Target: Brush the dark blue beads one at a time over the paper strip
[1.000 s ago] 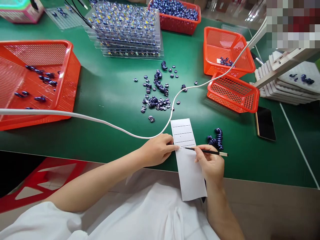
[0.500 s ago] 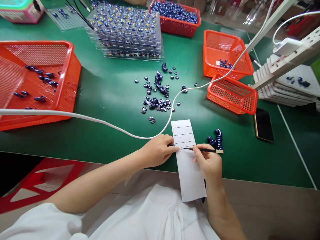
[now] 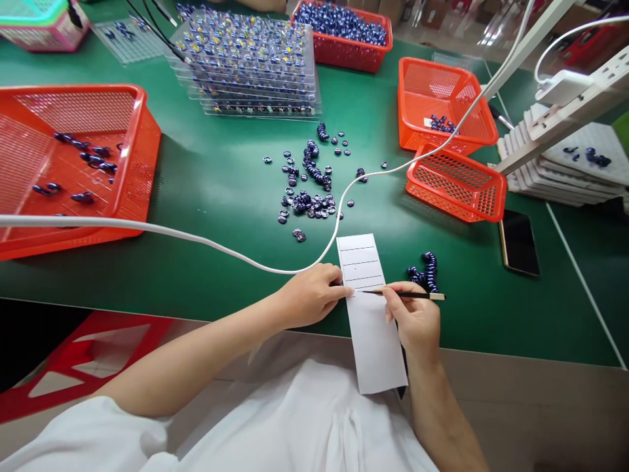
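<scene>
A long white paper strip marked with several thin dark cross lines hangs over the table's front edge. The left edge of the strip is held by my left hand, fingers curled and one fingertip on the paper. A small dark bit shows by its knuckles, too hidden to name. My right hand is closed around slim black tweezers with a pale end. Their fine tip points left onto the paper, close to my left fingertip. Dark blue shiny beads lie just beyond my right hand.
A white cable crosses the green table. Loose beads lie mid-table. Around them stand a large orange basket, stacked clear trays, a red bead basket, two smaller baskets and a phone.
My right hand and the tweezers have shifted slightly to the right. My left hand stays on the paper strip. The view has moved a little.
</scene>
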`<state>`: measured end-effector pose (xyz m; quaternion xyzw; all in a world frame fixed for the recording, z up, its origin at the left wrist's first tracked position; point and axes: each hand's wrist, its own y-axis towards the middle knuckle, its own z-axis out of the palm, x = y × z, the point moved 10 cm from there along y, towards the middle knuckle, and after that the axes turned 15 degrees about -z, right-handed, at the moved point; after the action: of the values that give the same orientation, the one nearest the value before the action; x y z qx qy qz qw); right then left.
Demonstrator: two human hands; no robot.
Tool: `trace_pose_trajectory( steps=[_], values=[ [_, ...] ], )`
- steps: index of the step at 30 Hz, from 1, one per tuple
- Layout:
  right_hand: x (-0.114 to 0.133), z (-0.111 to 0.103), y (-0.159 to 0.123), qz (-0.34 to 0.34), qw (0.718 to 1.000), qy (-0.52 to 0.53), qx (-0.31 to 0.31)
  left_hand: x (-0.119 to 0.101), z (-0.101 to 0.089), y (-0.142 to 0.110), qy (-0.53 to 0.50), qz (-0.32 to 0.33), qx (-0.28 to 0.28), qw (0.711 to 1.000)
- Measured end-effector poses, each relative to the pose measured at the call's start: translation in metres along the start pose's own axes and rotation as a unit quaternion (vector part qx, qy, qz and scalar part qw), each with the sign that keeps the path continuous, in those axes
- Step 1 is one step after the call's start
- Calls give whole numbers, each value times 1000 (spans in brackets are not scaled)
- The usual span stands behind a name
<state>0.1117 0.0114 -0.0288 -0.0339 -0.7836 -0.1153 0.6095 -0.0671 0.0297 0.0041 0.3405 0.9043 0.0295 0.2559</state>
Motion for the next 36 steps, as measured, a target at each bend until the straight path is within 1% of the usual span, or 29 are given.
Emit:
trace_pose_trajectory(
  steps=[4,7,9,12,14,16,18,20,23,25,28,32,36],
  values=[
    [-1,-9,-2,-5,999,33,-32,7,-1,-1,-47,-30,8,998],
    [-2,-25,-6,-25,995,56,-81,15,-3,1,-116,-81,25,990],
    [-1,-39,-9,-43,989,71,-122,15,-5,6,-154,-111,38,981],
    [-1,-56,-12,-63,978,87,-181,7,-6,21,-185,-141,57,971],
    [-2,-63,-13,-68,970,97,-211,1,-5,34,-203,-155,67,965],
    [-4,-66,-13,-72,964,109,-232,-5,0,47,-223,-165,77,958],
    [-6,-67,-13,-75,958,124,-247,-6,10,58,-255,-184,91,945],
    [-9,-68,-14,-77,952,143,-259,-1,24,63,-305,-215,105,922],
    [-12,-67,-14,-76,948,161,-264,8,42,63,-373,-251,123,885],
    [-11,-66,-15,-76,950,158,-259,10,49,60,-401,-258,133,869],
    [-10,-66,-16,-76,954,135,-256,12,53,57,-433,-265,149,849],
    [-11,-66,-18,-72,956,116,-259,14,55,55,-446,-273,161,837],
    [-12,-67,-18,-77,957,108,-257,15,58,52,-440,-274,165,839]
  ],
)
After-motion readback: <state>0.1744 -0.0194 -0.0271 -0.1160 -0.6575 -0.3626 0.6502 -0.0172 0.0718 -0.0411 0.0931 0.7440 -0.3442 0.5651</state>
